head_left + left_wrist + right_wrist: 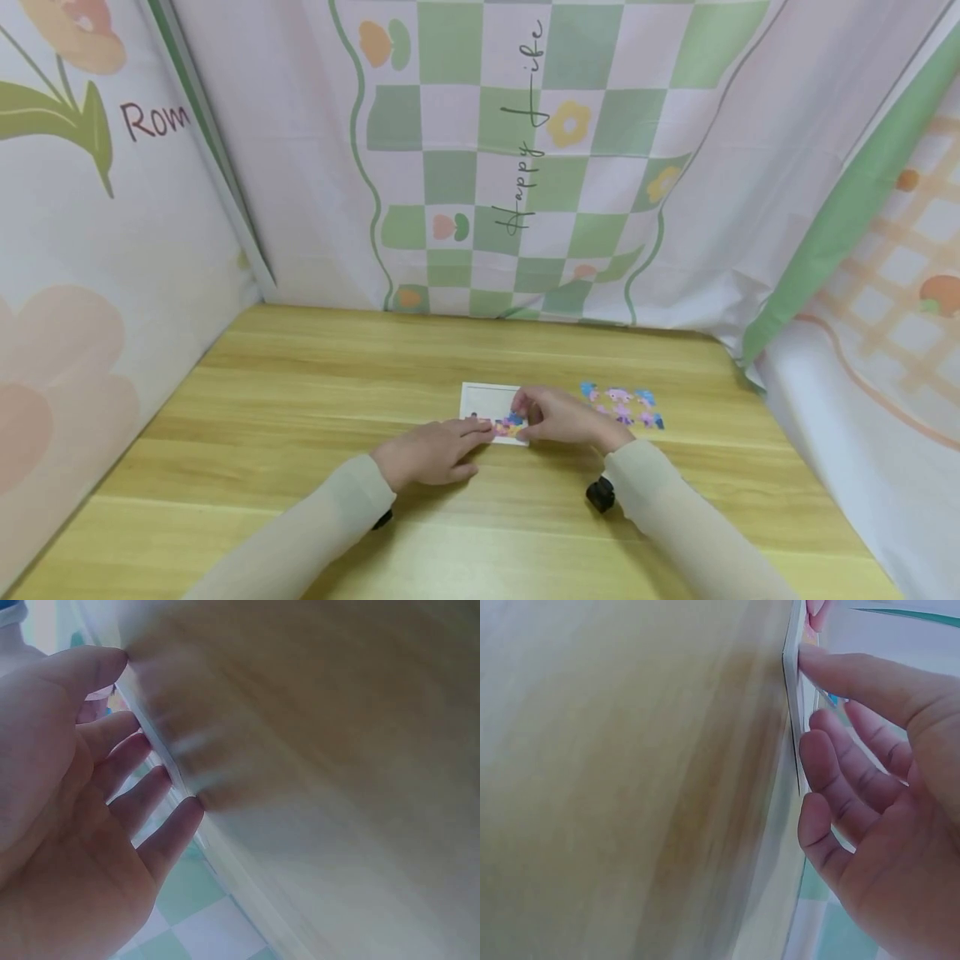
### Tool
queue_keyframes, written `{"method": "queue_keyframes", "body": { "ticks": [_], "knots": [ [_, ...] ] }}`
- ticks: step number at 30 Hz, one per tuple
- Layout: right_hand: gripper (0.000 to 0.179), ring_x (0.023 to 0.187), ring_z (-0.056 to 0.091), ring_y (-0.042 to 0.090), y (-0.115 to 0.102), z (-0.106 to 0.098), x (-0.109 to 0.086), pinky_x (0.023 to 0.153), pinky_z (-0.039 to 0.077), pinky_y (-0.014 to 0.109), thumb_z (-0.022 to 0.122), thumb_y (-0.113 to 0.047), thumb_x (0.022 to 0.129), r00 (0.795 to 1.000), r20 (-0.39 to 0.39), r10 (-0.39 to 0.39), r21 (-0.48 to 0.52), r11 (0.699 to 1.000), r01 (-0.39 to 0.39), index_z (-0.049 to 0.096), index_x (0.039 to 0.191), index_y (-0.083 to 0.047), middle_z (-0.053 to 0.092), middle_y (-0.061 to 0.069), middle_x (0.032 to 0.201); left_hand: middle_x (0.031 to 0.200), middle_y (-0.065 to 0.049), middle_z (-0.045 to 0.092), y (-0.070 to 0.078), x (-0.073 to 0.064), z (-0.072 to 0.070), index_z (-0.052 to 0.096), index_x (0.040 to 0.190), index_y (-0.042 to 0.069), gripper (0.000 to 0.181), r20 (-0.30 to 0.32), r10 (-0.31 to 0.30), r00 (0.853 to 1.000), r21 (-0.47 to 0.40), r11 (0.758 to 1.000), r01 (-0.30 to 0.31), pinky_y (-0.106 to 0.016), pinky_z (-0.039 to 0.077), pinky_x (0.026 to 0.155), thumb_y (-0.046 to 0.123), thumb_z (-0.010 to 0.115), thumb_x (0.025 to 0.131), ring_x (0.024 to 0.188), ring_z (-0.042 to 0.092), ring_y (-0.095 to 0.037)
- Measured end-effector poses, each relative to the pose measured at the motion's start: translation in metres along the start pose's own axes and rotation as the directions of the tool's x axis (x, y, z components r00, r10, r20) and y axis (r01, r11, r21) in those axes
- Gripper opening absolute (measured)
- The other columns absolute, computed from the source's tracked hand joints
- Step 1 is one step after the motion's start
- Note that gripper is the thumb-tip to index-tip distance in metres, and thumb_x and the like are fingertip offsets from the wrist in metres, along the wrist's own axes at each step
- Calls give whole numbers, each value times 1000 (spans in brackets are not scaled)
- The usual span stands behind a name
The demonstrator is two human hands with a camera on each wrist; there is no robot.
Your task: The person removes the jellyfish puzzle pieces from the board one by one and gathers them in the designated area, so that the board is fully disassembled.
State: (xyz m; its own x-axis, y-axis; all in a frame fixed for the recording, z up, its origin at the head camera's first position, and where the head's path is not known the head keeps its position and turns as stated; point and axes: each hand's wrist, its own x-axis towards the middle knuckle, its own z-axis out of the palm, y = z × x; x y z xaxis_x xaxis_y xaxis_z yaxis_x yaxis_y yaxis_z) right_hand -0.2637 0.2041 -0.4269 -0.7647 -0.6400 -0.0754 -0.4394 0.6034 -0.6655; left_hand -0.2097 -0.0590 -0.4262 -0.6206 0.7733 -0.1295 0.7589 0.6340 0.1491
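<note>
A white puzzle tray (487, 398) lies on the table, its near strip filled with colourful jigsaw pieces (504, 428) and its far part bare. My left hand (431, 452) lies palm down with its fingers extended, fingertips on the pieces at the tray's near left. In the left wrist view its fingers (166, 832) reach down to the table. My right hand (558, 417) is bent over the tray's right end, thumb at the rim. Between its thumb (840, 671) and index finger, a small bluish puzzle piece (831, 697) shows, pinched and mostly hidden.
Several loose pink, blue and purple puzzle pieces (621, 410) lie in rows on the wooden table (337, 375), right of the tray. Patterned curtains (510, 167) hang behind the table and along both sides.
</note>
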Motion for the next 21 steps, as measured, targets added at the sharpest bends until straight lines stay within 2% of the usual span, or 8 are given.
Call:
{"method": "queue_keyframes", "body": {
  "ticks": [7,15,21],
  "knots": [
    [27,77,59,15,0,2,1,69,52,31,76,-21,91,1000,-14,-13,5,1000,13,56,106,-11,63,-2,88,161,-5,32,-2,-1,1,37,156,10,58,0,4,1000,2,1000,-4,-38,30,117,33,54,105,147,29,-23],
    [25,68,51,13,4,-4,-7,63,45,28,72,-23,95,1000,-22,4,81,997,-2,55,106,-9,60,2,80,161,-5,32,-2,-1,2,36,157,12,59,-7,6,1000,24,1000,-5,-42,34,115,35,53,105,146,31,-23],
    [20,79,61,18,20,-18,-26,69,50,29,68,-19,98,999,-27,18,93,996,-16,57,109,-8,67,2,90,161,-7,33,-1,0,2,37,156,10,59,-12,12,1000,14,1000,-12,-42,33,115,34,54,105,147,31,-23]
  ]
}}
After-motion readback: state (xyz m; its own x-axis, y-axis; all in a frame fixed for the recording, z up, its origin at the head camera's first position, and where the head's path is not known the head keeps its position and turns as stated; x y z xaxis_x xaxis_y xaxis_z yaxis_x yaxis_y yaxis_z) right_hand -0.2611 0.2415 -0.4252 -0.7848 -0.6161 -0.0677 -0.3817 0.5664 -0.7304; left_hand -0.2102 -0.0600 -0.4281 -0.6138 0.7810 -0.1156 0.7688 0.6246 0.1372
